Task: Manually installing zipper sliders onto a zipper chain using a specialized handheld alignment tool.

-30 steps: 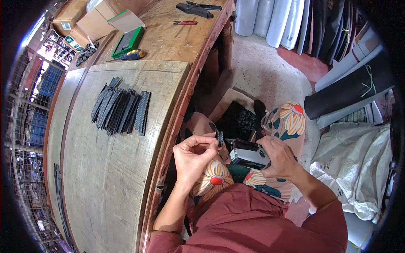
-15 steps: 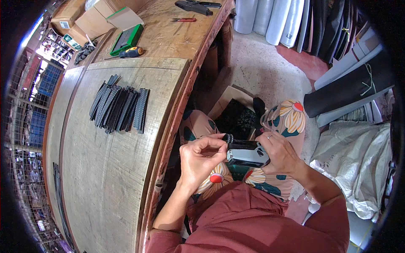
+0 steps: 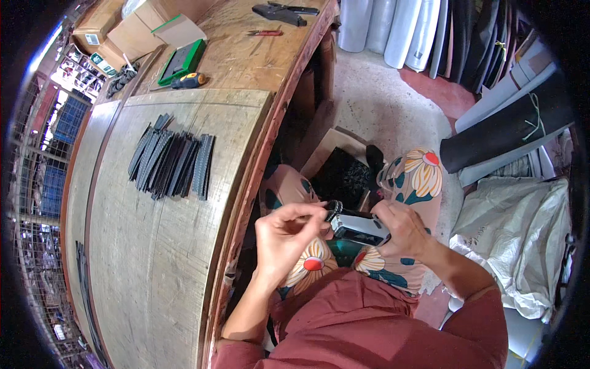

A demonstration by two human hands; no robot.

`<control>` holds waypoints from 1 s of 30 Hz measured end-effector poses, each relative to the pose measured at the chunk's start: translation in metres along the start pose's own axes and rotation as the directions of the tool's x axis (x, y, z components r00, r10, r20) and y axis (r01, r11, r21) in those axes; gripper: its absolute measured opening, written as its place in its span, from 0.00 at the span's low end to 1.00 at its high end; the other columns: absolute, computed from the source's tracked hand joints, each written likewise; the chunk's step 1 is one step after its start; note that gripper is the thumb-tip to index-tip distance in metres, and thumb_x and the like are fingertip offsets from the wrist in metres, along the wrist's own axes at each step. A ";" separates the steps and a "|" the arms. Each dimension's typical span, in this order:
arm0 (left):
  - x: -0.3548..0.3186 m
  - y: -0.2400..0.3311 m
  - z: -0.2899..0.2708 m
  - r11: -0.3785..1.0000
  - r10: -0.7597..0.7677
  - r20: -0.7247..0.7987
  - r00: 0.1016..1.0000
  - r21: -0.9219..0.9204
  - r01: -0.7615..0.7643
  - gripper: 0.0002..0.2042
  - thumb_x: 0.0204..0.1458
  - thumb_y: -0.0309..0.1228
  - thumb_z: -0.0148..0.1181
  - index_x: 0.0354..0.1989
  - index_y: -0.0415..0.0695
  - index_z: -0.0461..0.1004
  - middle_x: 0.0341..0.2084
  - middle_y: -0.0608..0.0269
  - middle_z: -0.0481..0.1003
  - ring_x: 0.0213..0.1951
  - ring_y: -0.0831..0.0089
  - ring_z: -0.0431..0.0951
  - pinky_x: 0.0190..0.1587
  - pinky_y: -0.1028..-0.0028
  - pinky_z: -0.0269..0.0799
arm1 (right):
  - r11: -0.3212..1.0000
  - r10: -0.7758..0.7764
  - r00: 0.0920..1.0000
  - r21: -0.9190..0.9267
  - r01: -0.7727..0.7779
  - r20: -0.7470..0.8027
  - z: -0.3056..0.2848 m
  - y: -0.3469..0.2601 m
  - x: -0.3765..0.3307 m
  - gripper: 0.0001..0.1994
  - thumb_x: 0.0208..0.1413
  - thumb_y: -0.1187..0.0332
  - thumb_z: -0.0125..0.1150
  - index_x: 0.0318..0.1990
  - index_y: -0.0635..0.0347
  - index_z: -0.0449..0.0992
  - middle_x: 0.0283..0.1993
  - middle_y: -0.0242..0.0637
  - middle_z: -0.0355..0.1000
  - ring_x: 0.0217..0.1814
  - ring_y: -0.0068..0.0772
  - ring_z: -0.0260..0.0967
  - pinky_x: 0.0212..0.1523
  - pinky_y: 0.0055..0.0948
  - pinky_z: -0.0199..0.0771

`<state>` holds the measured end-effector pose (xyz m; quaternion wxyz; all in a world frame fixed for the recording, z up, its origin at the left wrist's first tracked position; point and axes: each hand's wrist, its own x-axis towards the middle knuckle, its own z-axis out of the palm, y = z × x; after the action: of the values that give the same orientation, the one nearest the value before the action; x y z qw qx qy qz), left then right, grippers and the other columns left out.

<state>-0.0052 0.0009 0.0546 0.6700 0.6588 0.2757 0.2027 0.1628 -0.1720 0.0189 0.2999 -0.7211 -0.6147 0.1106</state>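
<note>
Above my lap, my right hand [image 3: 402, 229] is closed around a white and black stapler [image 3: 361, 225], its body pointing left. My left hand [image 3: 284, 237] pinches a black ribbed strip [image 3: 335, 208] bent into a small loop at the stapler's left end. Fingers partly hide the strip, and I cannot tell whether it sits inside the jaws. On the table to the left lies a pile of similar black strips [image 3: 169, 163]. Below and beyond my hands, an open cardboard box [image 3: 319, 152] holds black pieces.
The wooden table [image 3: 153, 264] has its edge beside my left forearm. On its far part lie a screwdriver [image 3: 188, 80], a green tray [image 3: 195, 56], red-handled snips [image 3: 265, 33] and a black tool [image 3: 284, 12]. Rolls [image 3: 405, 31] and a white sack [image 3: 507, 234] stand right.
My left hand has shifted slightly left and down, and more of the strip's loop shows. The stapler has tilted a little in my right hand.
</note>
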 end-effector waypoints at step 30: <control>0.033 -0.018 0.035 0.819 0.123 0.090 0.988 -0.571 -0.050 0.23 0.60 0.37 0.47 0.60 0.36 0.57 0.55 0.50 0.65 0.50 0.71 0.70 0.54 0.73 0.65 | 0.236 0.513 0.836 0.904 -0.357 0.196 0.047 -0.048 0.007 0.09 0.46 0.71 0.65 0.35 0.62 0.74 0.31 0.29 0.73 0.32 0.19 0.69 0.37 0.23 0.68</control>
<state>0.0405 -0.0056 0.0327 0.8412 0.4528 0.1311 0.2648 0.1004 -0.1486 0.0105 0.6459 -0.5774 -0.1986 0.4582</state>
